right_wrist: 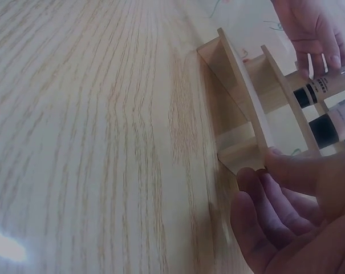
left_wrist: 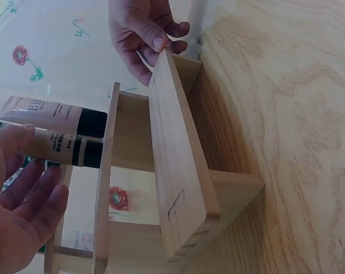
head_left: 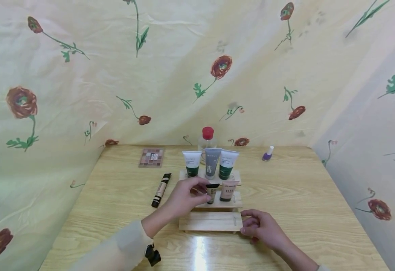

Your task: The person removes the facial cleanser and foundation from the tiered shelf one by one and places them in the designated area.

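Note:
A small tan tube with a black cap (head_left: 211,193) stands cap down on the middle step of a wooden tiered rack (head_left: 211,221). My left hand (head_left: 189,196) pinches its upper end between thumb and fingers; the tan tube (left_wrist: 53,146) also shows in the left wrist view. Beside it stands a pink tube (head_left: 228,191). My right hand (head_left: 263,229) grips the right end of the rack's lowest step, its thumb at the board's edge (right_wrist: 263,137). On the top step are a grey tube (head_left: 212,163) and two white-and-green tubes (head_left: 192,163).
Behind the rack stands a clear bottle with a red cap (head_left: 208,133). An eyeshadow palette (head_left: 151,157) and a black-and-pink tube (head_left: 161,190) lie to the left. A purple nail polish bottle (head_left: 267,154) stands at the back right. A flowered cloth (head_left: 170,75) hangs behind the table.

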`<state>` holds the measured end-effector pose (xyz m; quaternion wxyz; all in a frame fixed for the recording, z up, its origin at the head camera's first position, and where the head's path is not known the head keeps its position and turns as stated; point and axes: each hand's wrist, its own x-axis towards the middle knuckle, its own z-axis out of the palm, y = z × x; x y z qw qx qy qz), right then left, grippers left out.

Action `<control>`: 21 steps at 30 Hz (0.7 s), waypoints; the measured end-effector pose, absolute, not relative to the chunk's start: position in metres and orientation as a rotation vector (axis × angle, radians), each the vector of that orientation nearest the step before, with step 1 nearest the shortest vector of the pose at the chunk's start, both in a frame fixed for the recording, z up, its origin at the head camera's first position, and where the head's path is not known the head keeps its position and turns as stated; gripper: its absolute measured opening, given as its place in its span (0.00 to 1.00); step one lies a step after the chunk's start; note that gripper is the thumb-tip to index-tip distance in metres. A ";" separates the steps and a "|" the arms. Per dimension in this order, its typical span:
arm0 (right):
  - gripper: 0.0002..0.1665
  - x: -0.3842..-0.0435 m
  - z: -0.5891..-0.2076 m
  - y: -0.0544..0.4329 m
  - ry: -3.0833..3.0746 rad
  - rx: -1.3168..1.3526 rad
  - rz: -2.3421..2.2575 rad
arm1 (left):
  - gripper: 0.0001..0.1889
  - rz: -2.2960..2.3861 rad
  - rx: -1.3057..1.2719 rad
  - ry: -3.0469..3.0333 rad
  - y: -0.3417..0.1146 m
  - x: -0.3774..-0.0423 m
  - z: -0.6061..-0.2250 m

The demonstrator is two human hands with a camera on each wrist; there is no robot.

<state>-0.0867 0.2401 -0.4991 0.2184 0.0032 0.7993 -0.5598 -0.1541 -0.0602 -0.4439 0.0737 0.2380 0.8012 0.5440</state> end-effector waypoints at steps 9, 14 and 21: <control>0.37 -0.086 -0.498 0.240 2.236 -0.010 -1.533 | 0.16 1.617 0.718 2.431 -0.056 -0.153 -0.444; 0.37 -0.087 -0.498 0.240 2.246 -0.025 -1.530 | 0.15 1.605 0.718 2.457 -0.055 -0.153 -0.445; 0.36 -0.087 -0.499 0.240 2.250 -0.022 -1.514 | 0.13 1.643 0.733 2.480 -0.059 -0.150 -0.445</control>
